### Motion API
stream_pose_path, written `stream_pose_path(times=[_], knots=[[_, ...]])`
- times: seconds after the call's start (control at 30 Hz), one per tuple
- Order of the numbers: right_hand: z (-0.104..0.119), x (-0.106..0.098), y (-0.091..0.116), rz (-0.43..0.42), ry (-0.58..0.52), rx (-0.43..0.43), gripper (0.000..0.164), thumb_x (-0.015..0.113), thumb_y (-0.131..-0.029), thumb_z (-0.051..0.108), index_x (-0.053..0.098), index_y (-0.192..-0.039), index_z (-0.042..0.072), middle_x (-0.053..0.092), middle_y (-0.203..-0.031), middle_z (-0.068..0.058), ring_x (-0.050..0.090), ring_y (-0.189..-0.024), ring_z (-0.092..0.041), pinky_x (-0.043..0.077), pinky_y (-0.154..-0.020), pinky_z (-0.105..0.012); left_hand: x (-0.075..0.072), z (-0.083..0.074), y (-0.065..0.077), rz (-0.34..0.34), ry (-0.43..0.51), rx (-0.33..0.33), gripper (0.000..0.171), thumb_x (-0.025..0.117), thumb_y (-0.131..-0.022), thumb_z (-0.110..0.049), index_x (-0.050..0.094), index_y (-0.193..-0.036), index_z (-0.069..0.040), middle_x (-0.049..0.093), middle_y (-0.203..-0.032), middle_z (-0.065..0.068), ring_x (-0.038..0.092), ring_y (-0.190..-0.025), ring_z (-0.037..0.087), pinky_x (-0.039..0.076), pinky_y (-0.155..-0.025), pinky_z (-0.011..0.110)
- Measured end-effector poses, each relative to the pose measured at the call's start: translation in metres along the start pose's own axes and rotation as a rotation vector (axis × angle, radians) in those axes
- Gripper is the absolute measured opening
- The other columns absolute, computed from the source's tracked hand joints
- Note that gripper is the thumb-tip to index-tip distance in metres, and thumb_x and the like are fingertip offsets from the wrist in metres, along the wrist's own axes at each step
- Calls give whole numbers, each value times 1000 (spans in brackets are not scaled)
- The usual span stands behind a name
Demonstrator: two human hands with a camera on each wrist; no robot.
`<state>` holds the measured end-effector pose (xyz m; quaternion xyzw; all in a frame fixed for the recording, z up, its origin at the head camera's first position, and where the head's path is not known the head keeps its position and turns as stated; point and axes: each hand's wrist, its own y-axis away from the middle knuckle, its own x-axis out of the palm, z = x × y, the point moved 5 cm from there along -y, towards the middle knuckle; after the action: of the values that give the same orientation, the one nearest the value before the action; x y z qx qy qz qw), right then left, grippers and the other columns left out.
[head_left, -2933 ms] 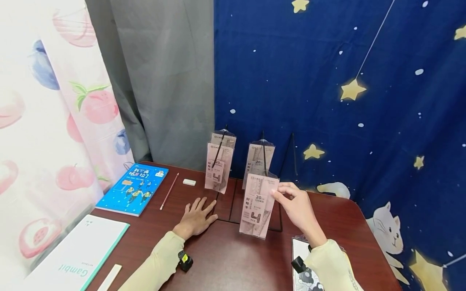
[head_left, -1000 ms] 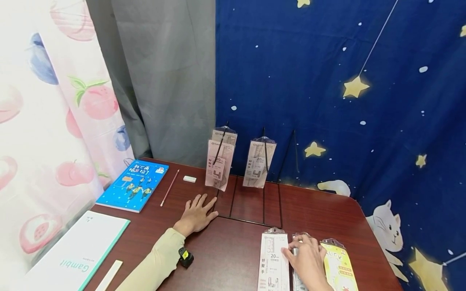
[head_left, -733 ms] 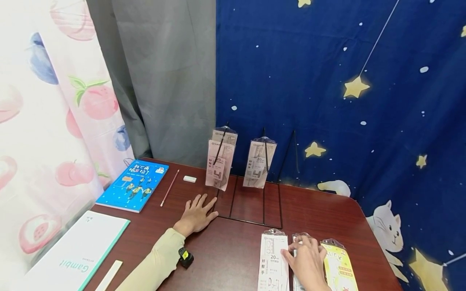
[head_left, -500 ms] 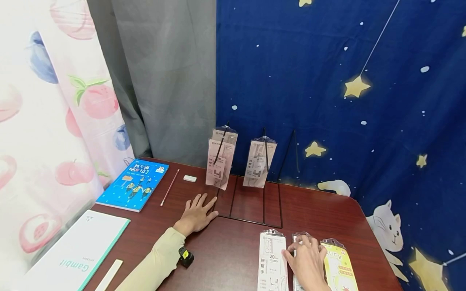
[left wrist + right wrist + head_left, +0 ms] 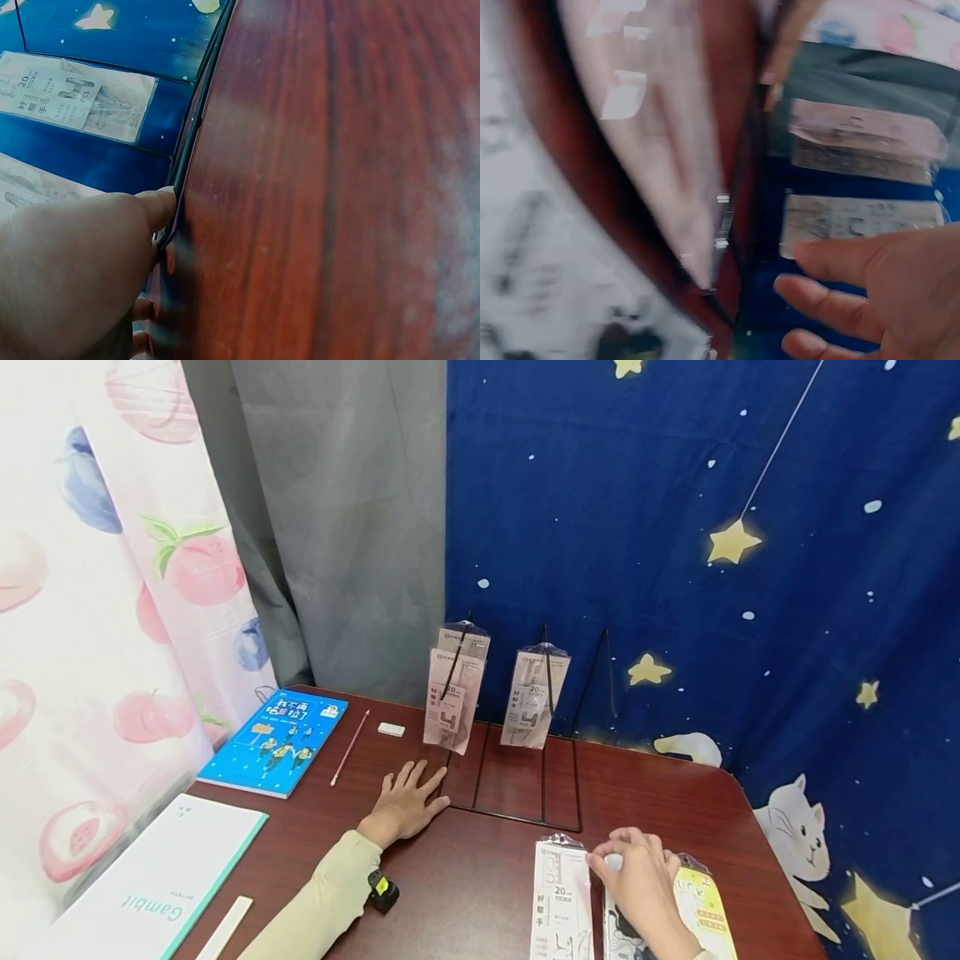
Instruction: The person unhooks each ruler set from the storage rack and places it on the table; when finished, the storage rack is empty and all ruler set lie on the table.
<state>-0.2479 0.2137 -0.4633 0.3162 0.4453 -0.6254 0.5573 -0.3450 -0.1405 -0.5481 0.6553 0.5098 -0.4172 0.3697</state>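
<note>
My left hand (image 5: 405, 803) lies spread on the table, its fingertips against the black wire rack (image 5: 543, 785). In the left wrist view its thumb touches the rack's base wire. My right hand (image 5: 642, 885) hovers over a black-and-white packet (image 5: 621, 935) and partly hides it; the right wrist view shows parted fingers holding nothing. Left of that packet lies a ruler set (image 5: 561, 902) in clear wrapping, and to its right a yellow packet (image 5: 705, 906). Two overlapping ruler sets (image 5: 453, 706) hang on the left hook, one ruler set (image 5: 532, 702) on the middle hook.
On the left lie a blue book (image 5: 273, 743), a white notebook (image 5: 165, 877), a pencil (image 5: 350, 749), an eraser (image 5: 392, 729) and a pale strip (image 5: 225, 928). Curtains stand close behind the table (image 5: 465, 893).
At first my right hand held a ruler set at the middle hook; that set now lies on the table. Since half a second ago the right hand has risen slightly. My left hand stays put.
</note>
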Motion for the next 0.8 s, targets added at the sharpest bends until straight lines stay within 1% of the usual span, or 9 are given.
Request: stream_pose_path(times=[0.07,0.13,0.2,0.3,0.37,0.5,0.6,0.7,0.8], knots=[[4,-5,-9,6,-88,-28,7,86,-85,27,81,-82,23,72,-116,-8,60,-113,-38,35,-88,-57,1,2,0,5,-1,-4,62,45,-109,-49,32,-164,-24,24,-171,20,15,-160,43,14,-124,69],[8,-10,-19,3,-173,-60,4,84,-87,26,82,-87,23,74,-115,-6,64,-112,-35,41,-90,-54,2,3,-1,5,0,-6,62,45,-109,-49,32,-164,-24,24,-171,20,15,-160,43,14,-124,69],[12,-13,-28,-13,-236,-92,5,84,-87,24,83,-92,22,75,-114,-4,67,-111,-32,48,-92,-51,1,4,0,3,-2,-7,62,45,-108,-49,32,-164,-25,24,-171,19,15,-160,43,14,-124,69],[16,-17,-42,-40,-285,-124,10,82,-89,23,83,-99,20,75,-113,-1,69,-113,-28,52,-97,-48,0,4,0,-6,0,-3,63,45,-108,-50,33,-164,-24,25,-171,20,16,-160,43,15,-123,69],[18,-18,-52,-53,-306,-136,14,82,-90,23,83,-103,18,75,-114,-2,69,-114,-28,53,-96,-46,0,5,1,-9,-6,-2,63,44,-109,-51,33,-164,-24,25,-171,19,16,-160,43,15,-123,69],[21,-19,-77,-64,-355,-122,18,81,-91,26,82,-107,16,76,-117,-5,69,-114,-26,53,-95,-39,-2,4,2,-10,-10,-9,62,44,-109,-51,33,-164,-24,25,-171,19,16,-160,43,16,-124,69],[21,-19,-98,-61,-395,-85,22,80,-93,28,82,-110,14,76,-119,-8,70,-110,-23,52,-93,-28,-3,2,4,1,-9,-15,62,44,-109,-50,33,-164,-24,25,-171,19,16,-160,43,15,-124,68],[21,-20,-118,-67,-409,-52,25,79,-94,30,81,-113,14,75,-122,-8,68,-106,-17,48,-88,-19,-5,-1,6,9,-10,-10,62,44,-109,-50,33,-164,-23,25,-171,19,16,-160,43,15,-124,68],[22,-23,-136,-76,-421,-32,30,77,-95,34,80,-117,14,73,-127,-8,66,-103,-13,46,-85,-16,-5,-5,7,7,-9,-7,62,44,-109,-50,34,-164,-22,26,-171,19,16,-160,43,14,-125,68]])
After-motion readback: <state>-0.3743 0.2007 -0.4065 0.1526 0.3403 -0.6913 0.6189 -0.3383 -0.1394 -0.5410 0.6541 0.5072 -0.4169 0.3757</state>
